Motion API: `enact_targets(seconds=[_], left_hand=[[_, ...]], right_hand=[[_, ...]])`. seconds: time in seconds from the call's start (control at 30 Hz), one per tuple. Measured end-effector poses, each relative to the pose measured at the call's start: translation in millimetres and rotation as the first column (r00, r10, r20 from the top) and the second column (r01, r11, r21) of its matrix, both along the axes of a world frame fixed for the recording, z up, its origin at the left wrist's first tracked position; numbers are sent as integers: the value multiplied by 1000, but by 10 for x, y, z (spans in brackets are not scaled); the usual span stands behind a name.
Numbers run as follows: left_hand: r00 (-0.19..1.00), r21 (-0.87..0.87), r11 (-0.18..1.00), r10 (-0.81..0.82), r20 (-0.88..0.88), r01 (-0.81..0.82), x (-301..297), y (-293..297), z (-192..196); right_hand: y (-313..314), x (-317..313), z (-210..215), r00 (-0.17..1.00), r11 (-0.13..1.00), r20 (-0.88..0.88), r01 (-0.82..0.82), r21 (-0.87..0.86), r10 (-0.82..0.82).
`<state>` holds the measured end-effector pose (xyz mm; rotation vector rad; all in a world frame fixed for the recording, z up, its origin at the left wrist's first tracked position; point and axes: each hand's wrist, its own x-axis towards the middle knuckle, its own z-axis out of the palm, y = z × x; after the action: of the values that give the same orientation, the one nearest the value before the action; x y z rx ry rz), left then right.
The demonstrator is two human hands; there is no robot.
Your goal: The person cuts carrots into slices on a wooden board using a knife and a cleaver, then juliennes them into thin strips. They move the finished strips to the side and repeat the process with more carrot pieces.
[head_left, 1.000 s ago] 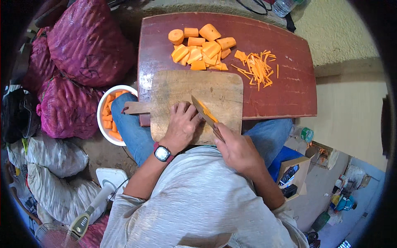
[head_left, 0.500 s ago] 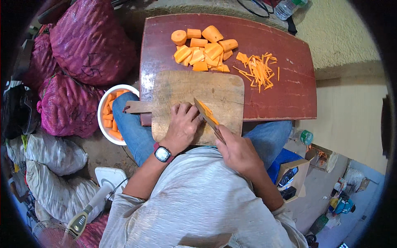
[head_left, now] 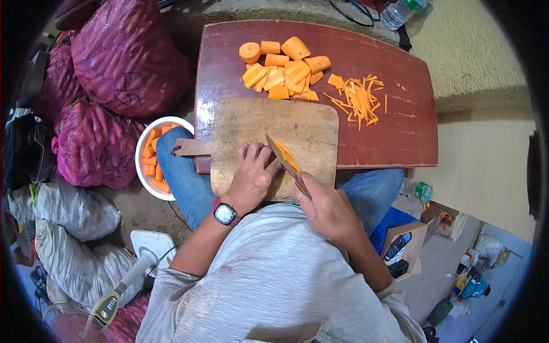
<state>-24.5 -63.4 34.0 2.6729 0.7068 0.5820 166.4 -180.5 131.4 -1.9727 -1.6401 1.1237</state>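
A wooden cutting board (head_left: 297,126) with a handle at its left lies partly on the red table and partly over my lap. My right hand (head_left: 329,208) grips a kitchen knife (head_left: 281,157), its blade slanting up and left across the board. Thin orange carrot strips (head_left: 285,151) lie along the blade's right side. Just left of the blade, my left hand (head_left: 255,171) presses on the board with curled fingertips; what is under them is hidden. Beyond the board sit carrot chunks and slabs (head_left: 286,71), and to their right a small heap of carrot sticks (head_left: 361,100).
The red table (head_left: 400,137) stands in front of me. A white tub (head_left: 140,163) of carrot pieces is by my left knee. Bulging purple mesh sacks (head_left: 128,63) and pale sacks (head_left: 80,263) crowd the left, near a fan (head_left: 106,308). An open cardboard box (head_left: 413,246) is at right.
The knife blade has shifted very slightly, and the carrot strips beside it show a little more. Both hands stay almost in place.
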Motion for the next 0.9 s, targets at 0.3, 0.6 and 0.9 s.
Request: enact_targets(seconds=[0.3, 0.6, 0.9], left_hand=[[1000, -8, 1000, -1, 16, 2, -31, -3, -13], [1000, -18, 1000, 9, 17, -8, -27, 51, -2], [1000, -34, 999, 1, 21, 0, -38, 30, 6]], right_hand=[[23, -19, -6, 1000, 1000, 20, -11, 4, 10], [87, -14, -71, 1000, 1000, -11, -4, 9, 4], [114, -17, -30, 1000, 1000, -20, 1, -18, -1]])
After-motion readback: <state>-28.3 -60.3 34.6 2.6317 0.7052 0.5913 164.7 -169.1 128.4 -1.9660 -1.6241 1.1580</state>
